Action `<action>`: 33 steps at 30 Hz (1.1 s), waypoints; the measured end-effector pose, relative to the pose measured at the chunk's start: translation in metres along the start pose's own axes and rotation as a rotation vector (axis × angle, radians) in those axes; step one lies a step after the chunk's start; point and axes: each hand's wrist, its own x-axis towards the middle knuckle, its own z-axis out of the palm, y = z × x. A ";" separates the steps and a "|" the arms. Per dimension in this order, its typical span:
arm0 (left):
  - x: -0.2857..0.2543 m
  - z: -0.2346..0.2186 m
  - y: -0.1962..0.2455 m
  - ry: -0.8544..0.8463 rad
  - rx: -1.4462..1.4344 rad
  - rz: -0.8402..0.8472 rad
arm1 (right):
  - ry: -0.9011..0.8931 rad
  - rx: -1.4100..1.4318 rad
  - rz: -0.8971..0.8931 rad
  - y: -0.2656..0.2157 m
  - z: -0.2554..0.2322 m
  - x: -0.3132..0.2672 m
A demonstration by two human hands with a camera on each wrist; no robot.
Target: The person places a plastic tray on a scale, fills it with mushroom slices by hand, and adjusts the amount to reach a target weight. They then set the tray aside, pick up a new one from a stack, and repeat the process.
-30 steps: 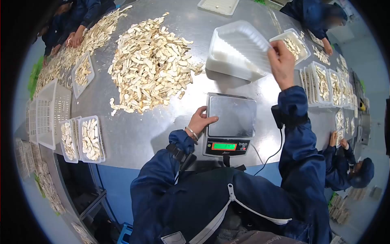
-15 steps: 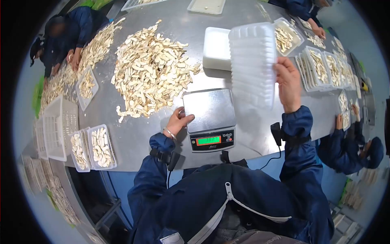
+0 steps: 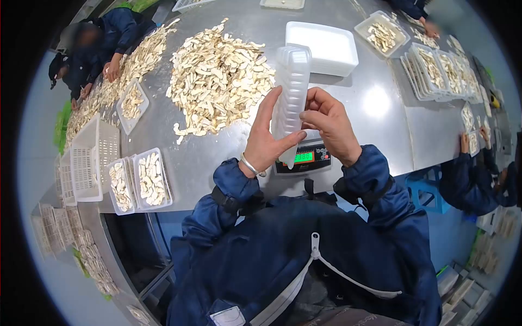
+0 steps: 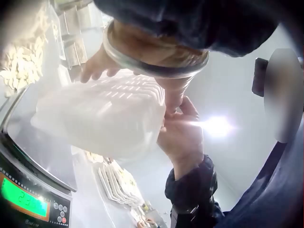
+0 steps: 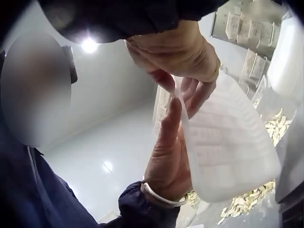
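Between the two hands, nested clear plastic trays (image 3: pixel 290 89) stand on edge above the digital scale (image 3: pixel 304 157). The left hand (image 3: pixel 265 136) grips them from the left side, thumb toward the near end. On the other side the right hand (image 3: pixel 330 124) pinches the rim with thumb and fingers. The ribbed outside of the trays (image 4: pixel 102 114) shows in the left wrist view, with the scale's green display (image 4: pixel 24 198) below. In the right wrist view both the left hand (image 5: pixel 167 164) and the right hand (image 5: pixel 190 61) meet at the rim of the trays (image 5: pixel 228 142).
A large pile of sliced pieces (image 3: pixel 217 81) lies at the left. White stacked trays (image 3: pixel 323 49) stand behind the scale. Filled trays (image 3: pixel 151 179) sit by the left front edge, others (image 3: pixel 429 68) at the right. Several people work around the table.
The right hand has brought the trays leftward over the scale and turned them on edge. The left hand has left the scale's side and taken hold of them.
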 end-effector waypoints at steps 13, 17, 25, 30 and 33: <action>-0.008 -0.005 0.011 -0.076 -0.095 -0.008 | -0.121 -0.124 -0.078 -0.002 -0.003 -0.016; -0.004 0.001 0.013 -0.064 -0.081 0.003 | -0.140 -0.115 -0.071 -0.007 -0.014 -0.015; 0.011 0.020 0.017 0.017 0.077 0.073 | -0.136 -0.096 -0.125 -0.016 -0.036 -0.010; 0.016 0.030 0.022 0.043 0.018 0.053 | -0.175 -0.138 -0.059 -0.018 -0.056 0.001; 0.018 0.033 0.026 0.039 -0.008 0.006 | -0.186 -0.135 -0.073 -0.027 -0.054 0.001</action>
